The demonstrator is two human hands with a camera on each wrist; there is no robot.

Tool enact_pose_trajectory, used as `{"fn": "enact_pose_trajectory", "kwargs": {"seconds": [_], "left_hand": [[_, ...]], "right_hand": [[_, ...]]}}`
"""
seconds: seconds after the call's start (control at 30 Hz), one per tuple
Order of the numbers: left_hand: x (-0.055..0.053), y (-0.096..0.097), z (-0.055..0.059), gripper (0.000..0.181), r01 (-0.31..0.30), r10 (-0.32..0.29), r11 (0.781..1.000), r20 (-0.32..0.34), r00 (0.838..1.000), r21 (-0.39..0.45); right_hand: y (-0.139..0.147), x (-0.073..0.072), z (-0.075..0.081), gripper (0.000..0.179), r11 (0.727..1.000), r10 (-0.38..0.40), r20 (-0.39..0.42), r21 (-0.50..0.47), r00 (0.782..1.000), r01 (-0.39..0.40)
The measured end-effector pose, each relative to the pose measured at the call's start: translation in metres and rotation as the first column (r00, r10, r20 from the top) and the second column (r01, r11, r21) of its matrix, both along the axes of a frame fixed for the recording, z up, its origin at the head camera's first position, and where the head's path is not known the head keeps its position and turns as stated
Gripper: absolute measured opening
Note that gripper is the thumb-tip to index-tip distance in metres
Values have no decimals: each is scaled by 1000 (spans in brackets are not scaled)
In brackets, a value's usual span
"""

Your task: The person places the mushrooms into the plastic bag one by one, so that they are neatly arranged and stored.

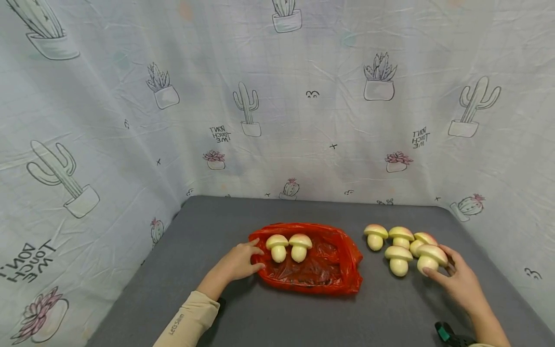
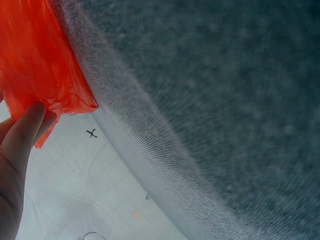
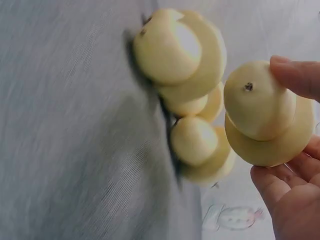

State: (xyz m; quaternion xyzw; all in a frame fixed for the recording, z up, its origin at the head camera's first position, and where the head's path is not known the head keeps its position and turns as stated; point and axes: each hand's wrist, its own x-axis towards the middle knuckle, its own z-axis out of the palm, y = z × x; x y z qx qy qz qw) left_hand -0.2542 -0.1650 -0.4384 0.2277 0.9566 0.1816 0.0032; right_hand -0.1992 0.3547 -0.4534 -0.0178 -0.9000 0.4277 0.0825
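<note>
A red plastic bag [image 1: 318, 288] lies on the table with its mouth spread open. Two toy mushrooms [image 1: 277, 248], cream with reddish cap tops, sit side by side inside it. My left hand [image 1: 240, 261] pinches the left rim of the bag; the wrist view shows the fingers [image 2: 30, 130] against the red film. At the right, my right hand [image 1: 461, 284] holds another mushroom [image 3: 260, 100] between thumb and fingers, close beside several more mushrooms [image 1: 399, 260] grouped on the table.
The grey tabletop [image 1: 269, 318] runs back to a pale curtain [image 1: 321, 120] printed with potted cacti, which also hangs along both sides. Below my right hand, a black and green wrist device [image 1: 446, 332] shows near the sleeve.
</note>
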Motion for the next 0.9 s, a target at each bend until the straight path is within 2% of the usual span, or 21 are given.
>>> {"fn": "enact_pose_trajectory", "kwargs": {"seconds": [0.2, 0.4, 0.53, 0.73, 0.9], "left_hand": [[0, 0, -1, 34, 1, -1, 1000, -3, 1000, 7], [1, -1, -1, 33, 5, -5, 1000, -9, 1000, 13], [0, -1, -1, 32, 14, -14, 1000, -19, 1000, 22], [-1, -1, -2, 32, 26, -25, 1000, -18, 1000, 14], [-1, -2, -2, 32, 24, -24, 1000, -11, 1000, 17]], "right_hand": [[-21, 1, 13, 85, 999, 29, -146, -36, 989, -35], [-48, -5, 24, 73, 986, 118, -279, -81, 953, -146], [-68, -9, 28, 69, 966, 188, -312, -112, 931, -233], [-99, -15, 28, 70, 937, 254, -301, -161, 919, -311], [-126, -26, 26, 69, 887, 340, -314, -205, 886, -413]]}}
